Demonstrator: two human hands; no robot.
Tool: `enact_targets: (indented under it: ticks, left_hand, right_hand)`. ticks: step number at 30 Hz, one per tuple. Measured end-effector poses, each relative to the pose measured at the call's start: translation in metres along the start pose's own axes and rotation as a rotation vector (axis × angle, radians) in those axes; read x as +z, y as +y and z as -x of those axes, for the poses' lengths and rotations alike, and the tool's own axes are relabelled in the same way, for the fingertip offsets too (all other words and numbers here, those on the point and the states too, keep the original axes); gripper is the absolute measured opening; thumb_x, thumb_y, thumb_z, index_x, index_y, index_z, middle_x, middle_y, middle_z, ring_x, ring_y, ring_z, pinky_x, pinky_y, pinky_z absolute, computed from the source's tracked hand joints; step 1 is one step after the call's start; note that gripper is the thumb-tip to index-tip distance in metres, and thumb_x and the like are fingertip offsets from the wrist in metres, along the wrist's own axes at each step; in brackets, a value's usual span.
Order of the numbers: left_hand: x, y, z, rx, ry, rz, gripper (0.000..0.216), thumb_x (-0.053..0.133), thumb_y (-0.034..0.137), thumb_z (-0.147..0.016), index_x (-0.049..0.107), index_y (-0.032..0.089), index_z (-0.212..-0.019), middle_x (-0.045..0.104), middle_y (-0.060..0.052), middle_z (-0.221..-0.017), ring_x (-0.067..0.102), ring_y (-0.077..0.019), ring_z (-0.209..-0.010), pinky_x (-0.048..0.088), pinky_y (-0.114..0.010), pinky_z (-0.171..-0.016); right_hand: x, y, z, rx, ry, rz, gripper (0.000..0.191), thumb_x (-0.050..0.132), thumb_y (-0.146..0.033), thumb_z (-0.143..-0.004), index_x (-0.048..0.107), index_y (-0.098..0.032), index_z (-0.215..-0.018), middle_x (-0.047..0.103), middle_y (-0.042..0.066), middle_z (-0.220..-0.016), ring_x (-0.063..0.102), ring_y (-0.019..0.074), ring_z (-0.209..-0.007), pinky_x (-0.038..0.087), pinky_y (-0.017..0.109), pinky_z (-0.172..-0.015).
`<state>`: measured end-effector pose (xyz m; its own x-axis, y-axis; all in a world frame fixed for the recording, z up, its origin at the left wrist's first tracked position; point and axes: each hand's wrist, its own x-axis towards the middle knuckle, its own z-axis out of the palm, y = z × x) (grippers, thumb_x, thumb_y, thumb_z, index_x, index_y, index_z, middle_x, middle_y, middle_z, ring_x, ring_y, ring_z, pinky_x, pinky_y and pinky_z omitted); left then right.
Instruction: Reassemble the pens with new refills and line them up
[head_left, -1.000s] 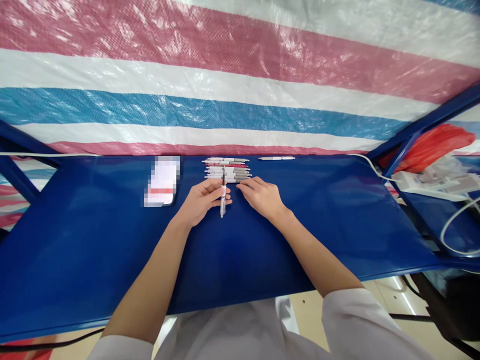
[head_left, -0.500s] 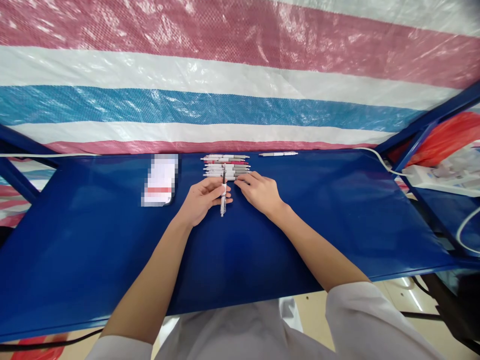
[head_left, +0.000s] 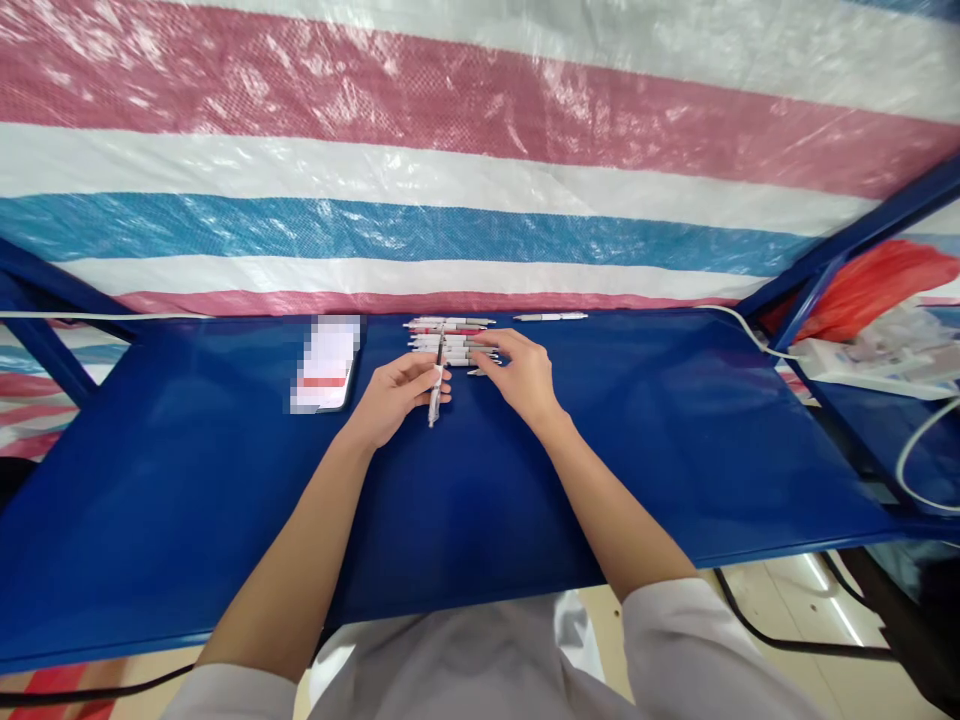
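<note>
My left hand is closed on a white pen, its dark thin refill bare and pointing away from me. My right hand hovers at the right end of a stack of pens, thumb and index finger apart, with nothing visible between them. Below its fingertips lies a small grey pointed piece, partly hidden, perhaps a pen's front end. The stacked pens are mostly white and grey, one of them red, lying side by side crosswise.
A phone with a blurred screen lies left of the pens on the blue table. A single white pen lies at the back edge. Striped plastic sheeting hangs behind. A white cable runs along the right back.
My right hand has lifted slightly off the table and its fingers have parted, uncovering the small grey piece. My left hand still holds the pen. The whole view has shifted a little.
</note>
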<state>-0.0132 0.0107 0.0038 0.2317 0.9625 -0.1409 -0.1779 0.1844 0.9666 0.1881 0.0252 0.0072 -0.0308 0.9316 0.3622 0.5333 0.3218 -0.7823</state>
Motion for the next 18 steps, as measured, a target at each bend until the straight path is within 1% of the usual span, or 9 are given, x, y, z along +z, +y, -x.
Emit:
enact_targets:
  ticks: [3,4,5,7,9,11,14,18]
  left_hand:
    - [0.003,0.006,0.000,0.043,0.008,-0.109,0.034,0.079,0.038,-0.075,0.069,0.020,-0.102,0.072,-0.003,-0.091,0.069,-0.0172,-0.079,0.059,-0.036,-0.079]
    - [0.005,0.007,0.000,0.060,0.013,-0.154,0.035,0.079,0.039,-0.075,0.070,0.019,-0.103,0.073,-0.004,-0.091,0.069,-0.0176,-0.078,0.059,-0.036,-0.078]
    - [0.006,0.009,0.000,0.079,0.015,-0.204,0.036,0.079,0.041,-0.075,0.070,0.019,-0.103,0.073,-0.005,-0.091,0.069,-0.0180,-0.077,0.059,-0.036,-0.077]
    - [0.008,0.010,-0.002,0.120,0.012,-0.312,0.038,0.077,0.043,-0.076,0.071,0.018,-0.104,0.074,-0.006,-0.091,0.069,-0.0189,-0.075,0.059,-0.036,-0.075]
    - [0.009,0.008,-0.004,0.172,0.021,-0.403,0.039,0.075,0.046,-0.077,0.071,0.018,-0.104,0.074,-0.007,-0.090,0.069,-0.0195,-0.075,0.059,-0.036,-0.074]
    - [0.009,0.004,-0.004,0.222,0.048,-0.457,0.040,0.072,0.048,-0.079,0.071,0.018,-0.105,0.075,-0.007,-0.091,0.069,-0.0198,-0.075,0.058,-0.035,-0.074]
    - [0.010,-0.006,-0.002,0.264,0.086,-0.499,0.039,0.067,0.049,-0.082,0.072,0.019,-0.106,0.075,-0.008,-0.094,0.069,-0.0204,-0.078,0.058,-0.034,-0.075]
    - [0.010,-0.016,0.000,0.321,0.118,-0.556,0.033,0.065,0.046,-0.085,0.073,0.021,-0.107,0.075,-0.006,-0.098,0.070,-0.0215,-0.086,0.057,-0.035,-0.081]
  right_hand:
    - [0.007,-0.003,-0.003,0.187,0.058,-0.471,0.021,0.072,-0.032,-0.077,0.074,-0.023,-0.096,0.077,0.002,-0.099,0.072,0.0192,-0.095,0.058,0.032,-0.087]
    - [0.010,-0.004,-0.003,0.247,0.077,-0.604,0.023,0.074,-0.033,-0.074,0.074,-0.022,-0.094,0.077,0.002,-0.098,0.072,0.0197,-0.095,0.058,0.033,-0.086]
    - [0.013,-0.005,-0.001,0.300,0.090,-0.707,0.025,0.076,-0.033,-0.072,0.074,-0.022,-0.094,0.077,0.003,-0.100,0.072,0.0200,-0.096,0.059,0.033,-0.085]
    - [0.019,-0.006,0.003,0.375,0.084,-0.845,0.029,0.078,-0.034,-0.070,0.074,-0.023,-0.097,0.077,0.003,-0.104,0.072,0.0198,-0.096,0.060,0.032,-0.081]
    - [0.023,-0.006,0.007,0.410,0.076,-0.913,0.033,0.079,-0.035,-0.069,0.074,-0.024,-0.099,0.077,0.003,-0.107,0.072,0.0197,-0.097,0.061,0.030,-0.077]
    - [0.025,-0.004,0.011,0.418,0.078,-0.935,0.034,0.081,-0.036,-0.068,0.074,-0.023,-0.099,0.077,0.003,-0.107,0.072,0.0196,-0.097,0.061,0.029,-0.076]
    - [0.026,-0.001,0.013,0.426,0.075,-0.942,0.033,0.081,-0.038,-0.067,0.075,-0.022,-0.095,0.077,0.003,-0.102,0.073,0.0189,-0.093,0.062,0.029,-0.075]
    - [0.027,-0.001,0.015,0.436,0.083,-0.952,0.028,0.081,-0.040,-0.067,0.076,-0.021,-0.088,0.078,0.003,-0.093,0.074,0.0171,-0.085,0.062,0.026,-0.065]
